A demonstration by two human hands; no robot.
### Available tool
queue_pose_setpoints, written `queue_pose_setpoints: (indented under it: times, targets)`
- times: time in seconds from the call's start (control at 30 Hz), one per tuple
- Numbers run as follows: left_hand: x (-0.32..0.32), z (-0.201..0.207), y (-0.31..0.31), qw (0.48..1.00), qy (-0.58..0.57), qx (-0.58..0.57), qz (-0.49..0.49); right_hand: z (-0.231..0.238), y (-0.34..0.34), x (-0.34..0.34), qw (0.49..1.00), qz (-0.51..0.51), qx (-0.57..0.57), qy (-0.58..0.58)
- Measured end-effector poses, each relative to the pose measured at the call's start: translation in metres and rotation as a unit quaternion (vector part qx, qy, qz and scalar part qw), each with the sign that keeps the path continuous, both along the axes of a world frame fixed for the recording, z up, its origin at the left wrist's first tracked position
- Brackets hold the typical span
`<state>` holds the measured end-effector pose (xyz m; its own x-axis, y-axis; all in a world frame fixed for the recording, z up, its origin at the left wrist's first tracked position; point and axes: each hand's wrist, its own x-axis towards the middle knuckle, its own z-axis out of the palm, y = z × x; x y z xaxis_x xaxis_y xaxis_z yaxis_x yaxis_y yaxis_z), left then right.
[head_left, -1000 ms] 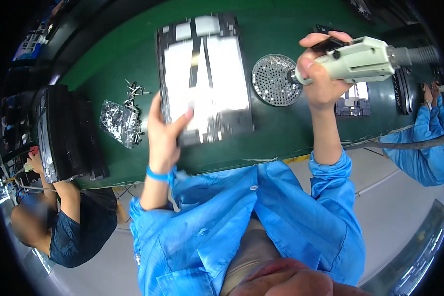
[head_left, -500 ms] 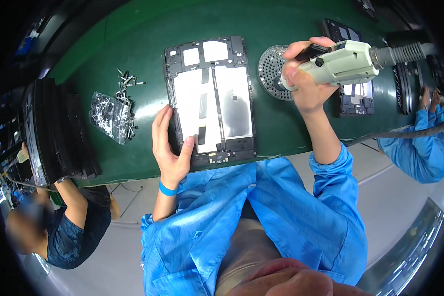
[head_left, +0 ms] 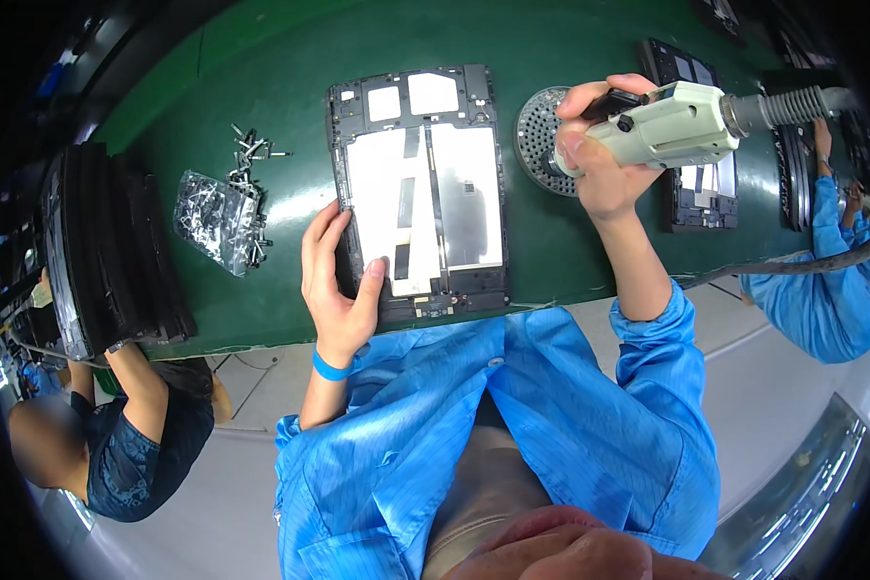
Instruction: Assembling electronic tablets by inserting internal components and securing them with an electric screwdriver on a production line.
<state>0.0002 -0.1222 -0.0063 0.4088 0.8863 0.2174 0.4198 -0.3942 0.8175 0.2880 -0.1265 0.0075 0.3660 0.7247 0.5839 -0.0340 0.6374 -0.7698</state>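
Note:
In front of me an opened tablet [head_left: 474,232] lies on the green table, its black frame around shiny silver panels and dark strips. My left hand [head_left: 341,280] grips its lower left edge, thumb on top and fingers along the side. My right hand [head_left: 604,159] is wrapped around a pale green power screwdriver [head_left: 681,126] with a black lever. The tool points left, its front end over a round grey dish [head_left: 536,126] full of small holes. Where its tip meets the dish is hidden by my hand.
To the left, a clear bag [head_left: 208,217] lies beside loose small metal parts [head_left: 251,150]. A stack of dark panels [head_left: 116,251] stands at the far left. More opened tablets [head_left: 706,198] sit behind the tool at right; its hose runs off right. Co-workers are on both sides.
The tablet, with my left hand on it, appears slightly farther right; the view has shifted a little too. My right hand stays over the dish. A co-worker's arm at far right has risen.

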Motion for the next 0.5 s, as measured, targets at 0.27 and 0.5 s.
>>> queue_pose_setpoints:
  times: [0.27, 0.5]
  targets:
    - [-0.001, 0.001, 0.002, 1.000, 0.013, 0.026, -0.003, 0.002, -0.002, 0.004, 0.998, 0.050, -0.013, -0.020]
    - [-0.002, 0.000, 0.003, 0.999, 0.015, 0.031, -0.006, 0.015, 0.008, 0.017, 0.938, 0.185, 0.049, -0.288]
